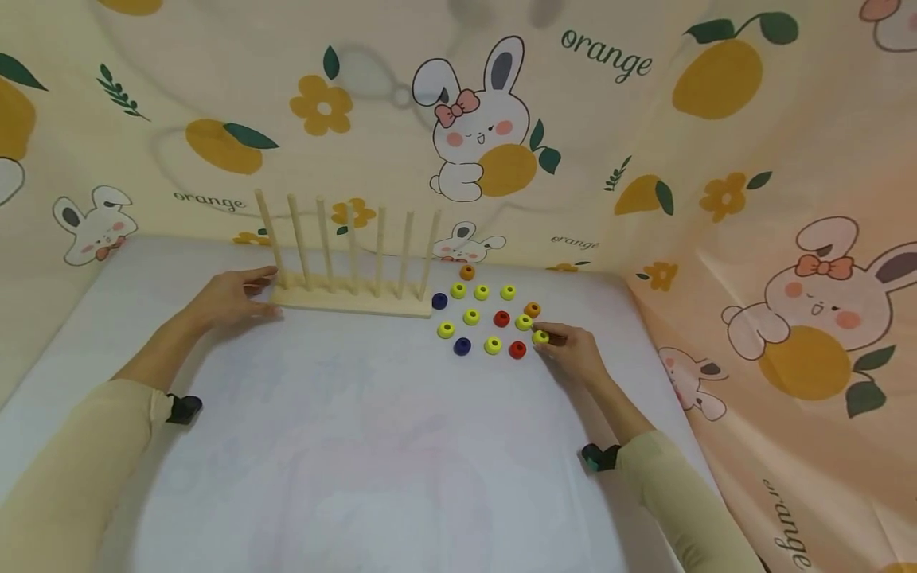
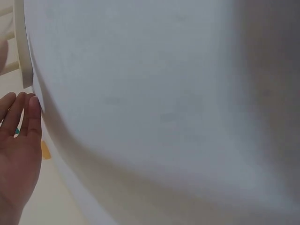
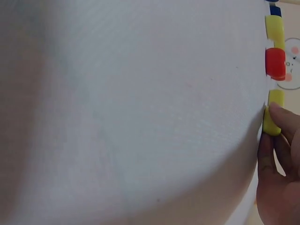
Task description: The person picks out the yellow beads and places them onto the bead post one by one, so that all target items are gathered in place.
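A pale wooden rack (image 1: 351, 300) with a row of several upright pegs stands toward the back of the table. My left hand (image 1: 231, 302) is at the rack's left end, fingers extended; in the left wrist view the fingertips of this hand (image 2: 21, 150) are right by the end of the base. To the right of the rack, my right hand (image 1: 576, 354) pinches a yellow bead (image 1: 540, 337) at the table surface. The right wrist view shows the thumb (image 3: 283, 117) against this bead and other fingers below it. Another yellow bead (image 1: 524, 322) sits just beyond it.
Loose beads lie between the rack and my right hand: several yellow ones (image 1: 471, 317), two red (image 1: 501, 319), two dark blue (image 1: 462, 346) and two orange (image 1: 467, 272). A printed cloth (image 1: 387, 151) hangs behind the white table (image 1: 358, 422) and along its right side.
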`<state>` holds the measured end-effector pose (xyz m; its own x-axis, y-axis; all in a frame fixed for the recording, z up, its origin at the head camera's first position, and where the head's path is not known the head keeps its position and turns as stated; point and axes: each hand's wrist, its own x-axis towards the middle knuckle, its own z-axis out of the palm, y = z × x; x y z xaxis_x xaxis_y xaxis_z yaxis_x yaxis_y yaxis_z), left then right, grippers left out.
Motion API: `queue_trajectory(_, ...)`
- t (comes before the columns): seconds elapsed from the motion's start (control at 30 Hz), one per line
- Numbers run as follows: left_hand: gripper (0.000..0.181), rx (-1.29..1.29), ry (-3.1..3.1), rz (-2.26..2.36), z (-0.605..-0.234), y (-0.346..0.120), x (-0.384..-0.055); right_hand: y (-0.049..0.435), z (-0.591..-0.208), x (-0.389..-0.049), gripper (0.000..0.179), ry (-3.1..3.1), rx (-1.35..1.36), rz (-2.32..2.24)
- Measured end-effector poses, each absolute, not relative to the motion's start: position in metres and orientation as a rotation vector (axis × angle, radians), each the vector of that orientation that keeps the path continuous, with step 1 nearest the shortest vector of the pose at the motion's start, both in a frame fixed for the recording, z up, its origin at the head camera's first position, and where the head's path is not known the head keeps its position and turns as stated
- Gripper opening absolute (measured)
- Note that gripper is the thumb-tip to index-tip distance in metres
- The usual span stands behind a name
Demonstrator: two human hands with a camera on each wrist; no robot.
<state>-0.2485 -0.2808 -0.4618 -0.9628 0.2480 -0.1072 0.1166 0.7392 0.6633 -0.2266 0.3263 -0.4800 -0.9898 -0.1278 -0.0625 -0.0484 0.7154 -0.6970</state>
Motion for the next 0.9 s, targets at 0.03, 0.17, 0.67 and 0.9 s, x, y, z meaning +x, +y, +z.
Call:
queue_trajectory(0.03, 0.088, 0.302, 2.754, 1.033, -0.462, -0.28, -0.25, 0.326, -0.48, -0.227, 0.042, 2.82, -0.148, -1.134)
queue_trajectory(0.17, 0.084, 0.297, 2.755, 1.058, -0.467, -0.28, -0.255, 0.326, -0.479, -0.227, 0.04, 2.851, -0.18, -1.145)
queue_trajectory(0.67, 0.08, 0.276, 2.742, 1.117, -0.468, -0.278, -0.264, 0.322, -0.458, -0.231, 0.04, 2.936, -0.234, -1.193)
queue_trajectory(0.9, 0.081, 0.29, 2.706, 1.137, -0.471, -0.279, -0.264, 0.312, -0.444, -0.23, 0.041, 2.955, -0.298, -1.196)
